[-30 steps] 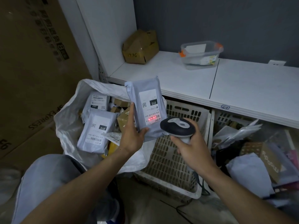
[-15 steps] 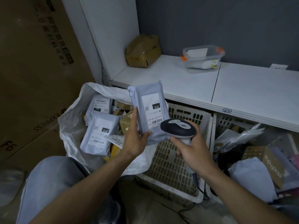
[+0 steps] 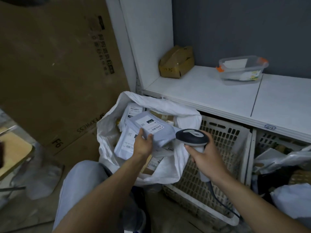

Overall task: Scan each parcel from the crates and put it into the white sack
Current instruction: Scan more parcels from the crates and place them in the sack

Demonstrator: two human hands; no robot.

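My left hand [image 3: 143,144] grips the near edge of a grey mailer parcel [image 3: 151,127] with a white label, lying tilted over the open mouth of the white sack [image 3: 170,165]. Several other grey mailers [image 3: 125,145] and brown boxes lie inside the sack. My right hand [image 3: 204,155] holds the handle of a dark-headed barcode scanner [image 3: 191,136], just right of the parcel and over the sack's right rim. Its cable hangs down below my wrist. A beige lattice crate [image 3: 223,143] stands under the shelf to the right, and a second crate [image 3: 276,143] beside it holds loose parcels.
A white shelf [image 3: 210,91] above the crates carries a crumpled brown box [image 3: 176,63] and a clear plastic tub [image 3: 242,69]. Large cardboard cartons [image 3: 55,68] stand at the left. My knee in light trousers [image 3: 82,179] is just below the sack.
My left hand has lowered the parcel from upright in front of the scanner down and left into the sack's mouth. The red scan light on its label is gone. The scanner stays about where it was.
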